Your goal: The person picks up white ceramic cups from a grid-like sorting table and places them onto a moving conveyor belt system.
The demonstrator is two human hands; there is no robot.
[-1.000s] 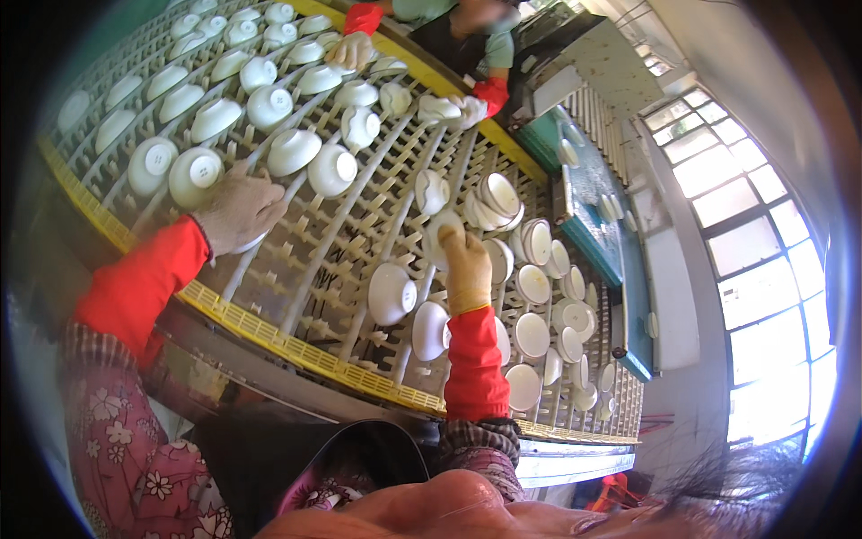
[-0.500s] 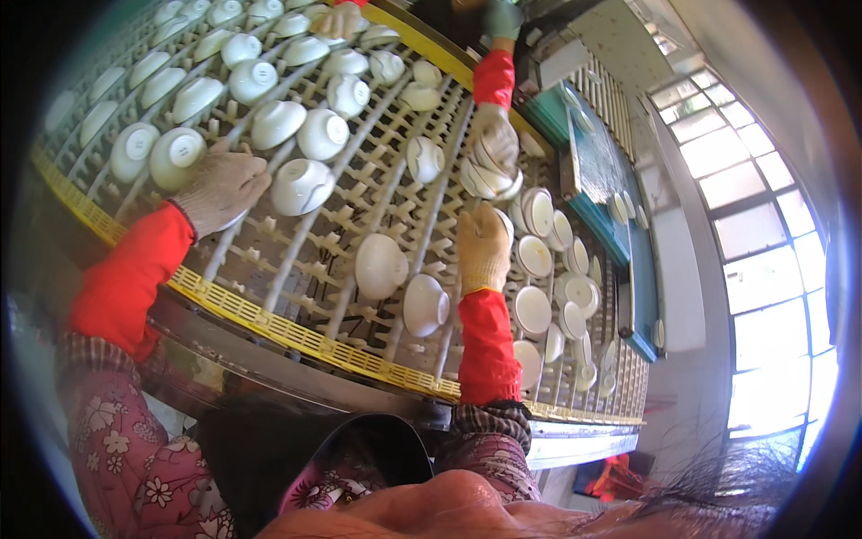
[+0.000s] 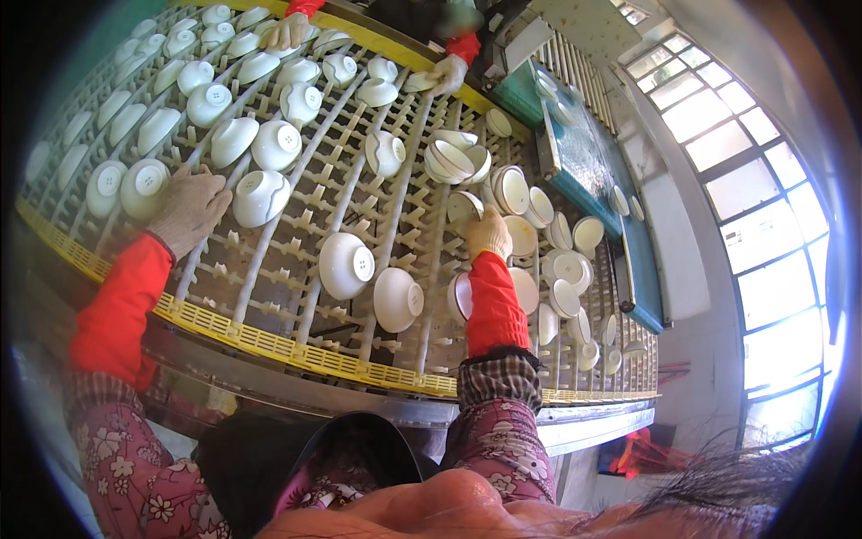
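Bowls fill the pegged rack [image 3: 269, 305] in front of you, white and mostly turned bottom-up on the cream pegs, with a yellow strip running along the near edge. Your left hand [image 3: 189, 208] lies flat on the rack at its left side, fingers loosely spread, and its fingertips touch the rim of one upturned bowl [image 3: 144, 187]; another upturned bowl [image 3: 260, 198] sits just beside your thumb on the other side. Your right hand [image 3: 489, 235] reaches further up the rack near the middle, its back toward you; the fingers curl over the edge of a small bowl [image 3: 464, 207] that stands on its side, but you cannot tell from here how firmly they close on it. Both your wrists wear red sleeve covers over flowered sleeves. Below your right forearm two bowls rest bottom-up, one [image 3: 346, 266] left of the other [image 3: 398, 299]. Right of your hand, nested bowls [image 3: 453, 160] and plates on edge crowd the rack. At the far side another person's gloved hands [image 3: 287, 32] touch bowls in the top rows. A green machine panel [image 3: 584, 162] runs along the right of the rack
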